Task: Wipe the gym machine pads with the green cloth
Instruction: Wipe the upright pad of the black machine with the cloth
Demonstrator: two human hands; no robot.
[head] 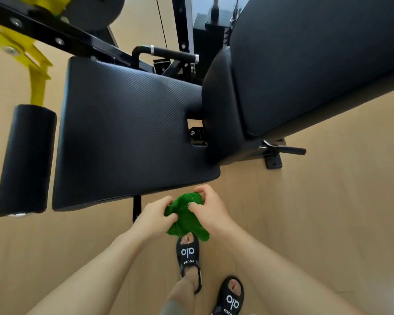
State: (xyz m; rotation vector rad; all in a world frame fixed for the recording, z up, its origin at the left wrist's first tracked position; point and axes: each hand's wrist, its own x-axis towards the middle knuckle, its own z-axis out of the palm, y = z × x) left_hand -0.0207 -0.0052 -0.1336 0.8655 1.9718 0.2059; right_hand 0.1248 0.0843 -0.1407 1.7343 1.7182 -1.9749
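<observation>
A fuzzy green cloth (pixel 185 218) is bunched up between both hands, just below the near edge of the black seat pad (pixel 127 128). My left hand (pixel 154 218) pinches its left side. My right hand (pixel 210 212) grips its top and right side. A tall black back pad (pixel 305 64) rises at the right, and a black roller pad (pixel 26 159) lies at the left. Neither hand touches any pad.
A black frame arm with yellow brackets (pixel 35 71) crosses the upper left. A black handle bar (pixel 168 53) and a weight stack (pixel 214 26) stand behind the seat. A lever (pixel 284 149) sticks out low at the right. My feet in black sandals (pixel 188 255) stand on the tan floor.
</observation>
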